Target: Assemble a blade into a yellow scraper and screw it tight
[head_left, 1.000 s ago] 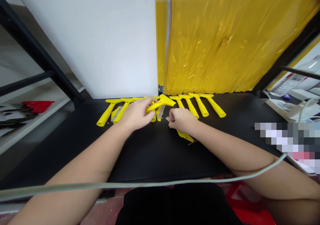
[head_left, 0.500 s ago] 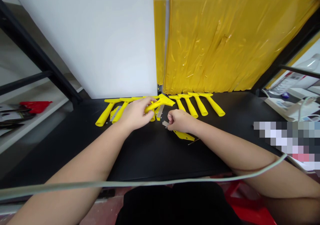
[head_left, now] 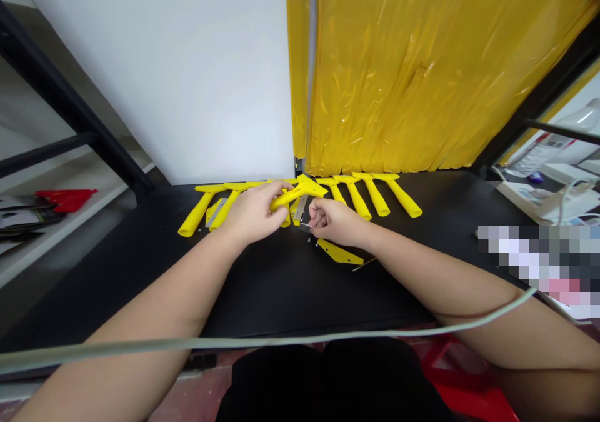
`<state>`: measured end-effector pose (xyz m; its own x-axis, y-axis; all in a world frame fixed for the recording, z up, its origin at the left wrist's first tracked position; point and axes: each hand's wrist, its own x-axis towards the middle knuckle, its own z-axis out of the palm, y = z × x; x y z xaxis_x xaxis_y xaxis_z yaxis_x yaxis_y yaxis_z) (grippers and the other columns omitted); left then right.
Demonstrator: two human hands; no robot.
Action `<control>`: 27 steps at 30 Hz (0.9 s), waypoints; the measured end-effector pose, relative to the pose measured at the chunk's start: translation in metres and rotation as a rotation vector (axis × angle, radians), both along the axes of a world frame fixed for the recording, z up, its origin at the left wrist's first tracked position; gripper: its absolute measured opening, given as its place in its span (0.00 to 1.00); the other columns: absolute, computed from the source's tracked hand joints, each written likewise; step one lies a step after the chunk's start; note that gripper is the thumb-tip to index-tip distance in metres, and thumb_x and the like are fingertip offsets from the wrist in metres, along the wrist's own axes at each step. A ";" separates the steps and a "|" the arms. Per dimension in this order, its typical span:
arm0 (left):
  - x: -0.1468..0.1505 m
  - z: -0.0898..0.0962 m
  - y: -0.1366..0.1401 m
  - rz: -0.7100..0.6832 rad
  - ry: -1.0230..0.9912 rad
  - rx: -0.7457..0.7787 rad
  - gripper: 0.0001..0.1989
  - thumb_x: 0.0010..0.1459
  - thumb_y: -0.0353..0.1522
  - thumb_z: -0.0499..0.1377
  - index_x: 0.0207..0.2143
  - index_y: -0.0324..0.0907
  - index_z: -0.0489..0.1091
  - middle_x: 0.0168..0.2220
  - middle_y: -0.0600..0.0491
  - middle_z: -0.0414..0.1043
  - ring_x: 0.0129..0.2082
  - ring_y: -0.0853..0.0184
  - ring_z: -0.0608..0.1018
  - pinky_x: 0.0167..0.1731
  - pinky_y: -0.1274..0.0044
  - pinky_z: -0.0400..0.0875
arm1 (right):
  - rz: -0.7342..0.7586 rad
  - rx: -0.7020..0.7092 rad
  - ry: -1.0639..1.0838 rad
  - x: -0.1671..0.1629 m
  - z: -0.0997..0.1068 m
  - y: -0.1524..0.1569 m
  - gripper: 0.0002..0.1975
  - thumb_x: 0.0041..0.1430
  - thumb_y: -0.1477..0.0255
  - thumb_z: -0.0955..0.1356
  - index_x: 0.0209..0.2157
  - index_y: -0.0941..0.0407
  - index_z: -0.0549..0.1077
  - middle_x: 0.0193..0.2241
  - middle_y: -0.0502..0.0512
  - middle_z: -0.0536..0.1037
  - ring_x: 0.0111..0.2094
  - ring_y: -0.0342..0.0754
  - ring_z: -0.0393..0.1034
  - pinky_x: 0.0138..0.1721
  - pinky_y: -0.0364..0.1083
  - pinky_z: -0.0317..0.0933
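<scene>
My left hand (head_left: 259, 212) is closed round the handle of a yellow scraper (head_left: 305, 188), whose wide head points right and away from me. My right hand (head_left: 335, 222) pinches a small metal blade (head_left: 305, 227) by its right end, just below the scraper head. On the table under my right hand lies a flat yellow cover plate (head_left: 340, 252) with holes in it. Tiny screws (head_left: 309, 240) lie to the left of that plate. Behind the two hands another yellow plate with a metal blade (head_left: 300, 209) is partly hidden.
Yellow scraper handles stand in a row along the back, some on the left (head_left: 194, 212) and some on the right (head_left: 403, 198). A thin rod (head_left: 364, 264) lies by my right forearm. A pale cable (head_left: 351, 334) crosses in front of me. White boxes (head_left: 539, 197) are at far right.
My right hand has lifted slightly up and away from the table with the metal blade. More of the cover plate and the screws now shows. My left hand stays still.
</scene>
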<state>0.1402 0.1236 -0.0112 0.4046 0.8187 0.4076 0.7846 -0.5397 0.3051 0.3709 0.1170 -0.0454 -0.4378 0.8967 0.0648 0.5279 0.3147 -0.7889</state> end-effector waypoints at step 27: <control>0.011 -0.016 0.000 -0.390 -0.753 -0.764 0.20 0.68 0.38 0.59 0.59 0.44 0.61 0.37 0.54 0.70 0.22 0.72 0.75 0.17 0.78 0.74 | -0.244 0.063 0.709 0.044 0.014 0.007 0.20 0.51 0.64 0.79 0.25 0.55 0.65 0.23 0.47 0.74 0.23 0.38 0.63 0.27 0.42 0.59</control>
